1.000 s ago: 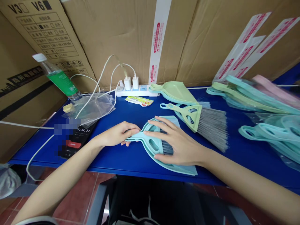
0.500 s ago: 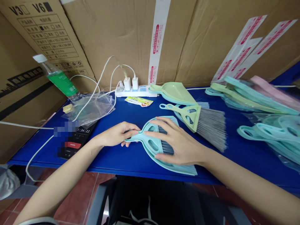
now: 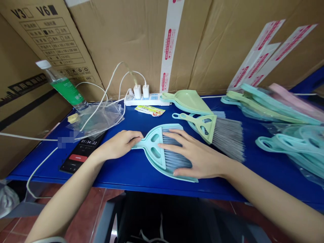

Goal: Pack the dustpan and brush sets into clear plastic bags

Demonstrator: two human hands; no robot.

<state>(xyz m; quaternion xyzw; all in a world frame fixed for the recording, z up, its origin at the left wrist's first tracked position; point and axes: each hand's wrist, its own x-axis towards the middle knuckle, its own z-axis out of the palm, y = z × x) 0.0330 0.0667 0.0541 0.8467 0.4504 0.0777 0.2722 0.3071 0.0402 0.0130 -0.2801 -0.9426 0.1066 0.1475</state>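
A light-blue hand brush (image 3: 156, 145) with grey-blue bristles lies nested in a light-blue dustpan (image 3: 162, 173) near the table's front edge. My left hand (image 3: 124, 143) is closed around their stacked handles at the left end; the handle tips are hidden in it. Over the bristles and the right part of the pan rests my right hand (image 3: 196, 153), fingers spread, the fingertips on the bristles. Just behind it lie a green hand brush (image 3: 202, 126) with grey bristles and a green dustpan (image 3: 189, 100), each on top of a blue one.
Bagged dustpans (image 3: 273, 104) and blue brushes (image 3: 291, 143) are piled at the right. Behind stand a power strip (image 3: 152, 100) with chargers and cardboard boxes (image 3: 136, 33). A phone (image 3: 79, 153), plastic bag (image 3: 101, 116), bottle (image 3: 67, 89) and snack packet (image 3: 150, 110) occupy the left.
The blue dustpan and brush have shifted left with my left hand. My right hand has stayed nearly in place, so its fingers now lie farther along the bristles.
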